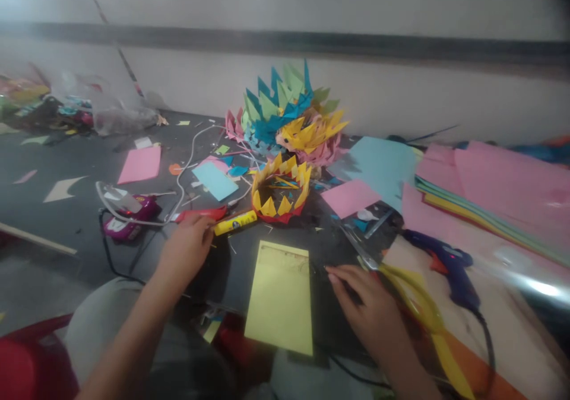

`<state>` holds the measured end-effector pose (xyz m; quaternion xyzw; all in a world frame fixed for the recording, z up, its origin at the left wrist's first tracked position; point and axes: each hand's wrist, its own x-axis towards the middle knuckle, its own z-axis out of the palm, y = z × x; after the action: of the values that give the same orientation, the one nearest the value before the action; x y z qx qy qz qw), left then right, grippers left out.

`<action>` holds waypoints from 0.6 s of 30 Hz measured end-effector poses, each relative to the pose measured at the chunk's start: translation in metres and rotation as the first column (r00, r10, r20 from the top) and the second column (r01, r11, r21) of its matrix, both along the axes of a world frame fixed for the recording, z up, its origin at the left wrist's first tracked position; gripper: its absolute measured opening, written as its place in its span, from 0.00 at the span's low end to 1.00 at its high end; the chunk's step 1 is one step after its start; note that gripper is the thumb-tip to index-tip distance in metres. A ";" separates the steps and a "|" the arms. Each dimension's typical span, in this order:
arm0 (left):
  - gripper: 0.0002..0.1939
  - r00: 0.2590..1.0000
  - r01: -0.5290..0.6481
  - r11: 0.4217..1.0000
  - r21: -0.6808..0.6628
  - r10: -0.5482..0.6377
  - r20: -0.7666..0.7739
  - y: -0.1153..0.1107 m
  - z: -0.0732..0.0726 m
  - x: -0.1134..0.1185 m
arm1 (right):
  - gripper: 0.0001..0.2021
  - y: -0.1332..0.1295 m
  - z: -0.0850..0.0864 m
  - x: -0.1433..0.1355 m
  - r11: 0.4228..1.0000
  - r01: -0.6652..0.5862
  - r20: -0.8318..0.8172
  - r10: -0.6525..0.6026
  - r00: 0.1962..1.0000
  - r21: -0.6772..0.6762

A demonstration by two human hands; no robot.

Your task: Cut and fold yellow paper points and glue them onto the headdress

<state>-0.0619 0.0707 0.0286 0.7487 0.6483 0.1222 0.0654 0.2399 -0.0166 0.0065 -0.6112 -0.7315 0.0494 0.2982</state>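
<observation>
My left hand (189, 245) has its fingers closed at the near end of a yellow glue stick (236, 222), which lies low over the table. Behind those fingers is a red object (202, 213), partly hidden. A yellow paper sheet (279, 299) lies between my hands at the table's front edge. My right hand (367, 299) is just right of the sheet, fingers stretched out, with nothing visible in them. Yellow-handled scissors (414, 296) lie beside it. Past the glue stick stands a yellow and red paper crown (281, 189).
Several colourful paper crowns (289, 112) are piled by the wall. A blue glue gun (454, 269) lies at right on paper sheets, near stacked coloured paper (503, 192). At left are a purple device (131, 216) with cords, a pink sheet (140, 164) and a plastic bag (120, 112).
</observation>
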 end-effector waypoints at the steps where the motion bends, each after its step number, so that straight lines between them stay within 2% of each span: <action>1: 0.12 0.999 -0.012 0.999 -0.045 0.010 -0.043 0.004 -0.001 -0.005 | 0.10 0.000 0.000 -0.001 1.000 -0.003 -0.011 0.003 1.000 0.019; 5: 0.14 0.989 0.020 0.992 -0.122 -0.038 -0.143 0.011 -0.004 -0.009 | 0.08 -0.002 0.000 -0.006 0.997 -0.021 -0.037 0.024 0.999 0.081; 8: 0.15 0.980 0.002 0.990 -0.140 -0.029 -0.196 0.008 0.006 -0.017 | 0.07 -0.004 0.002 -0.009 0.993 -0.029 -0.066 0.036 0.997 0.112; 11: 0.15 0.976 -0.099 0.993 -0.065 0.084 -0.203 -0.012 0.024 -0.030 | 0.07 -0.008 0.007 -0.016 0.991 -0.010 -0.159 0.032 0.987 0.137; 13: 0.15 0.980 -0.146 0.989 0.020 0.147 -0.132 -0.035 0.033 -0.030 | 0.07 -0.013 0.013 -0.025 0.997 -0.046 -0.276 0.059 0.959 0.053; 15: 0.13 0.999 -0.026 1.000 0.013 0.026 0.024 -0.061 0.035 -0.017 | 0.11 -0.018 0.020 -0.039 0.978 -0.178 -0.423 0.116 0.899 -0.109; 16: 0.12 0.983 0.148 0.989 -0.020 -0.145 0.114 -0.073 0.033 -0.006 | 0.15 -0.020 0.024 -0.046 0.946 -0.264 -0.494 0.142 0.858 -0.187; 17: 0.12 0.917 0.357 0.932 -0.060 -0.337 0.211 -0.084 0.030 0.007 | 0.21 -0.022 0.027 -0.054 0.906 -0.355 -0.557 0.175 0.812 -0.231; 18: 0.13 0.860 0.473 0.874 -0.112 -0.431 0.274 -0.092 0.026 0.020 | 0.24 -0.024 0.030 -0.060 0.860 -0.436 -0.604 0.205 0.771 -0.265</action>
<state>-0.0421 -0.0211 0.0545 0.8510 0.4493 0.1354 0.2358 0.1802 -0.0408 0.0364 -0.4796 -0.6827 0.4206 0.3564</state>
